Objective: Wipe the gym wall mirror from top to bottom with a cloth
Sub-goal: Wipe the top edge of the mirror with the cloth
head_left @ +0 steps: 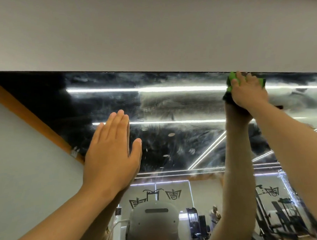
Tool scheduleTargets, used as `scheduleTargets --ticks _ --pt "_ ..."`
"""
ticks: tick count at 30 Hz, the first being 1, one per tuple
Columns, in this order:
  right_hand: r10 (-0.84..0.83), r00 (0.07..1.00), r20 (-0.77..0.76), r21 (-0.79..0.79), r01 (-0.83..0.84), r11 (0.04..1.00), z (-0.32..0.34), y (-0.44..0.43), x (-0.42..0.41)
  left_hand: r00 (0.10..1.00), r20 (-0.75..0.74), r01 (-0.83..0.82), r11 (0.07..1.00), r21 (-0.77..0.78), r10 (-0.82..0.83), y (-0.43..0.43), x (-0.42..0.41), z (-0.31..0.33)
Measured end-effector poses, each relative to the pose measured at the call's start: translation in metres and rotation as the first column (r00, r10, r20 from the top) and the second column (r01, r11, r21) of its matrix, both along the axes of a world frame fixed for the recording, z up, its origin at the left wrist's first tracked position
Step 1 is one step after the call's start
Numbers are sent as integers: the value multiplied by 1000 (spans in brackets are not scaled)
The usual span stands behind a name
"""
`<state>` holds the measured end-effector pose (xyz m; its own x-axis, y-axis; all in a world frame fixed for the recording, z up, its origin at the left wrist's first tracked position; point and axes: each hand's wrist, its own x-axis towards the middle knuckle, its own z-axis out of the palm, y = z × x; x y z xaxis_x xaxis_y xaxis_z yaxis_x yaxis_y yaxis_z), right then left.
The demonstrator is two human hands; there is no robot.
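So the green cloth (231, 79) is right up at the top edge of the mirror (171, 104), over on the right side, with the right hand (247, 95) spread over it and pressing it onto the glass, more of a flat push than a clutch. The left hand (110, 154) is open, palm flat on the mirror lower down to the left, holding nothing. The glass looks pretty hazy and streaky up there, so I'd run the cloth tight along that top edge under the wall (150, 38), use overlapping passes, then work downward. One catch: that bracing palm probably leaves a print, so wipe over that spot too when you get down there.
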<state>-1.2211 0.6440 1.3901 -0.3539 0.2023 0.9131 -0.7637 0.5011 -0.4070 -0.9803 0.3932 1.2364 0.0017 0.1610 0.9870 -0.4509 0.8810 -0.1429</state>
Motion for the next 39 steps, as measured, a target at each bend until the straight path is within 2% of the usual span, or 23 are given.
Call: scheduleTargets --ticks 7,13,18,22,26,30,33,39 --pt "19 985 -174 138 5 990 -2 -81 88 1000 13 -1 1000 -3 1 1 1 -1" --pt "133 939 -316 304 -33 952 8 -149 166 1000 3 -3 1000 3 3 1 0 -2" --pt "220 864 -453 432 -3 902 -11 -169 181 1000 -9 15 1000 7 -15 1 0 -2" --pt "231 836 -498 458 27 888 -34 -159 169 1000 -17 23 999 28 -22 3 0 -3" --pt "193 860 -472 431 34 902 -37 -129 141 1000 -2 15 1000 23 -15 5 2 -4" --pt "136 934 -330 295 -35 955 -19 -104 112 1000 10 5 999 32 -5 4 2 -4" --pt "135 958 -254 230 -76 970 -11 -119 126 1000 2 17 999 39 -17 2 0 -3" --pt "187 900 -393 340 -46 939 -19 -161 169 1000 -3 20 999 42 -20 3 0 -3"
